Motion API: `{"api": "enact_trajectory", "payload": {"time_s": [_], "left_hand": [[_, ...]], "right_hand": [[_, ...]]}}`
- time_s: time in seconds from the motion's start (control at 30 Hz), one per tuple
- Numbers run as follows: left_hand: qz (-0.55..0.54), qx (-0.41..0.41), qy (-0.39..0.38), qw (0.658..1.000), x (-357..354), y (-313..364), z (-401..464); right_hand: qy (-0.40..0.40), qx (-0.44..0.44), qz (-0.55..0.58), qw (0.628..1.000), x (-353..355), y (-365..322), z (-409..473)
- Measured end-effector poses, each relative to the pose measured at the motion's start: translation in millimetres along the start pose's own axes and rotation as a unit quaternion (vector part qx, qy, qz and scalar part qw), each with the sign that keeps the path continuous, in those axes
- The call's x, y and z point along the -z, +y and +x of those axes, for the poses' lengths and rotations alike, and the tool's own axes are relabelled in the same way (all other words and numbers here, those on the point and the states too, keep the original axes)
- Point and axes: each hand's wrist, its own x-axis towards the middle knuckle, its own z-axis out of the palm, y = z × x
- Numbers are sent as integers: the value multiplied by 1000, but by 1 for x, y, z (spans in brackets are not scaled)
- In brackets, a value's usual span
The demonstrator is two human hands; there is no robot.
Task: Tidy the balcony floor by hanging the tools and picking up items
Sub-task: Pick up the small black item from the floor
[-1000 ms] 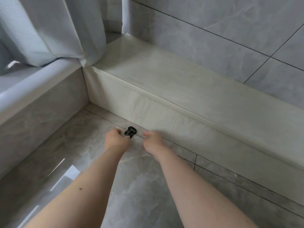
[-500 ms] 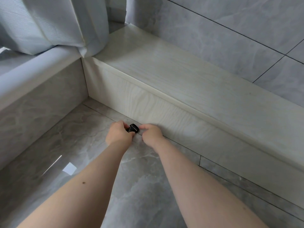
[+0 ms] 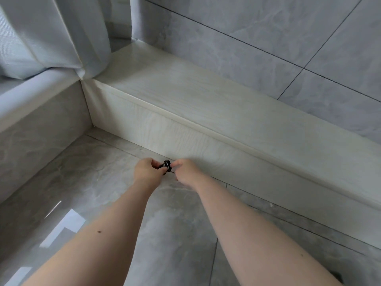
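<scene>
Both hands closed in since 1 s ago: left hand [image 3: 146, 172] and right hand [image 3: 185, 171] now pinch the small black clip [image 3: 166, 166] from opposite sides, low at the base of the step [image 3: 185, 141], w/ floor [image 3: 103, 182] contact unclear. Two-sided pinch prob. because it's tiny and tucked against the riser. Step: pickup, lift pending.

a small black clip-like item [image 3: 166, 165], glossy with a pale glint on its side, sits low over the grey tiled floor [image 3: 107, 182] close to the foot of the pale wood-grain step [image 3: 185, 139]. it is pinched from both sides; its exact shape is too small to tell.
</scene>
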Motion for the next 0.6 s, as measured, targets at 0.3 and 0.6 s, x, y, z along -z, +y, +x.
{"api": "enact_trajectory", "payload": {"time_s": [0.3,0.6], "left_hand": [[16,-38,-79,996,-54,39,-78],[64,-65,-126,988,-110,57,-152]], "right_hand": [[8,-25,-78,997,71,59,-75],[10,-41,-65,997,118,119,-137]]}}
